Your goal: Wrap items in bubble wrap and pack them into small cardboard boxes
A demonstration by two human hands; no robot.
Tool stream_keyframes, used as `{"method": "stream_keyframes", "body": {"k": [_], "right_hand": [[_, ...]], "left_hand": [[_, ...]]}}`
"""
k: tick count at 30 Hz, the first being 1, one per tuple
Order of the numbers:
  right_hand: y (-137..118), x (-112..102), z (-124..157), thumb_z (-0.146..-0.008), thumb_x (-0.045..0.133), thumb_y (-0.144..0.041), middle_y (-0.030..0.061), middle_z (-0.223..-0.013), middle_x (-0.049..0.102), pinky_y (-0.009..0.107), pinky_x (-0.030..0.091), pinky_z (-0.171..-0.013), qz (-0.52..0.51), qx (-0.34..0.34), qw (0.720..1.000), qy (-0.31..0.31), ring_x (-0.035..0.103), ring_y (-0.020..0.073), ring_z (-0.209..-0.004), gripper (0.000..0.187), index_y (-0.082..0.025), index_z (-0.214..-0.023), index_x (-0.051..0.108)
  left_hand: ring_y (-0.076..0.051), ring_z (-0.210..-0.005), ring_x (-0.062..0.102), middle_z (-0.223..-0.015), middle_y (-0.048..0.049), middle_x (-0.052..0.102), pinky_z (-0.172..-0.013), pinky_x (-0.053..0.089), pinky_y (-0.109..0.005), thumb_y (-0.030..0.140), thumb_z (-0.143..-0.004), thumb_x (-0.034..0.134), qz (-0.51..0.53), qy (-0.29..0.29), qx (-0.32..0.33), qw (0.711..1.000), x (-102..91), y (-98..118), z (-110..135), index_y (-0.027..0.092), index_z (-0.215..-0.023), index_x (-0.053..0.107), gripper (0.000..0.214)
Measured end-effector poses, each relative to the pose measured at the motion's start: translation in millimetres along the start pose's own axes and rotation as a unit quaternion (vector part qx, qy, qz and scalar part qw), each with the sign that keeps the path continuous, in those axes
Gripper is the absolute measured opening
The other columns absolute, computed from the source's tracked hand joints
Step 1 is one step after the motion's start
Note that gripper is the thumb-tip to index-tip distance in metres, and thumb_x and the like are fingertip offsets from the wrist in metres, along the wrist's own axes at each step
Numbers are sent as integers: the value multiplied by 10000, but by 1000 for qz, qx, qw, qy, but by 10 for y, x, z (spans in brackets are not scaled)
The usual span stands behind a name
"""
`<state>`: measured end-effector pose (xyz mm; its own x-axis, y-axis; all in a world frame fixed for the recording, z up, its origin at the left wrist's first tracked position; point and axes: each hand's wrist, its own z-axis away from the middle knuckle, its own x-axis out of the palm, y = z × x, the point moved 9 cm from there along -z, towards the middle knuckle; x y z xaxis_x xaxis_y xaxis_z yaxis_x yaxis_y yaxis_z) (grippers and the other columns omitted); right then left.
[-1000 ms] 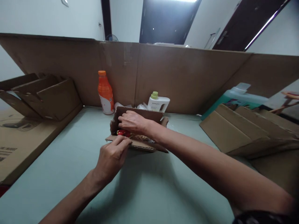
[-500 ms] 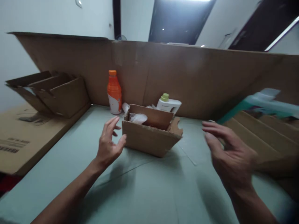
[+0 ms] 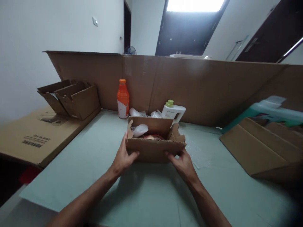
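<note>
A small open cardboard box [image 3: 151, 151] stands in the middle of the table, its long front wall facing me. My left hand [image 3: 124, 156] grips its left end, thumb on the front wall and fingers round the side. At the right end my right hand [image 3: 181, 160] holds it the same way, fingers partly hidden behind the side. Inside lie a clear bubble-wrapped item [image 3: 140, 130] and something reddish [image 3: 153, 137] that I cannot make out. Close behind the box are a white bottle with a green cap [image 3: 173, 111] and rolls of bubble wrap [image 3: 134, 112].
An orange bottle [image 3: 123, 100] stands at the back left against a cardboard screen [image 3: 201, 88]. Open cardboard boxes [image 3: 81, 102] sit on a flat carton [image 3: 49, 135] at the left. At the right is another cardboard box [image 3: 255, 148] with teal bottles [image 3: 262, 110]. Clear plastic wrap [image 3: 201, 156] lies on the table.
Both hands were apart from the small box and have closed on its two ends. The right hand came in from the right. The box now sits squarer to me, and the view has shifted.
</note>
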<state>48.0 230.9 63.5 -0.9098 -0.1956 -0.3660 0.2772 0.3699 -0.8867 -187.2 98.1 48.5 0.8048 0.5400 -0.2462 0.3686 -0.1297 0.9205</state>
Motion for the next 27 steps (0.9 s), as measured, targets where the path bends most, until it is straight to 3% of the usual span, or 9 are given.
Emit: {"method": "stream_keyframes", "body": {"k": [4, 7, 9, 13, 16, 19, 23, 25, 27], "right_hand": [[-31, 90, -7, -694, 787, -392, 124, -1197, 729, 467, 513, -997, -89, 2, 990, -109, 670, 308, -1118, 545, -175, -1175, 651], [1, 177, -158, -701, 778, -392, 107, -1321, 674, 464, 463, -1069, -179, 4, 971, -159, 616, 298, -1227, 612, -196, -1257, 616], [100, 135, -261, -718, 756, -447, 91, -1373, 641, 455, 437, -1097, -184, 15, 975, -120, 576, 287, -1281, 643, -219, -1298, 598], [333, 2, -84, -737, 735, -559, 138, -1333, 655, 514, 427, -1085, -107, 76, 991, -6, 589, 326, -1242, 624, -196, -1238, 647], [309, 119, 316, -787, 701, -578, 122, -1293, 686, 513, 439, -1073, -113, 85, 990, -28, 620, 323, -1196, 543, -216, -1191, 687], [230, 256, 546, -777, 703, -604, 79, -1191, 741, 459, 493, -1024, -182, 94, 977, -50, 641, 308, -1159, 496, -239, -1112, 733], [288, 145, 245, -634, 786, -634, 66, -878, 780, 423, 580, -800, -227, 128, 965, -18, 701, 304, -917, 467, -215, -838, 758], [378, -89, 10, -642, 743, -678, 60, -805, 764, 405, 575, -756, -228, 135, 964, 21, 702, 293, -887, 482, -212, -762, 733], [473, -392, -87, -675, 687, -706, 59, -847, 764, 378, 560, -770, -231, 135, 961, 70, 697, 274, -937, 500, -217, -773, 720]], "left_hand": [[-338, -1509, 285, -1671, -151, 173, -1149, 417, -541, 321, -916, 555, -52, 33, -6, 998, -21, 148, 822, 256, -1604, 15, 877], [-347, -1442, 400, -1632, -152, 280, -1097, 469, -556, 339, -926, 539, -54, 34, 15, 998, -66, 247, 1233, 278, -1605, 84, 820], [-337, -1375, 478, -1560, -151, 403, -1087, 459, -565, 331, -919, 556, -32, 69, 9, 997, -244, 191, 1239, 289, -1588, 177, 771], [-340, -1391, 457, -1543, -149, 432, -1128, 394, -550, 316, -828, 636, 21, 121, -47, 991, -545, -136, 804, 252, -1565, 252, 834], [-345, -1413, 437, -1522, -149, 471, -1173, 351, -527, 301, -775, 630, 64, 9, -69, 996, -215, -297, 684, 197, -1528, 352, 809], [-346, -1413, 444, -1524, -160, 469, -1191, 335, -523, 262, -800, 576, 74, -51, -72, 993, 264, -332, 1090, 166, -1514, 390, 744], [-353, -1519, 250, -1657, -141, 241, -1227, 254, -538, 210, -787, 595, 72, -162, -45, 983, 900, -210, 1798, 190, -1607, 194, 913], [-354, -1493, 319, -1626, -132, 327, -1198, 330, -514, 226, -773, 643, 95, -265, 2, 960, 1142, -77, 1997, 223, -1578, 311, 871], [-339, -1349, 530, -1493, -126, 526, -1094, 476, -465, 283, -779, 676, 118, -308, 51, 943, 1135, 19, 1987, 266, -1396, 590, 624]]}}
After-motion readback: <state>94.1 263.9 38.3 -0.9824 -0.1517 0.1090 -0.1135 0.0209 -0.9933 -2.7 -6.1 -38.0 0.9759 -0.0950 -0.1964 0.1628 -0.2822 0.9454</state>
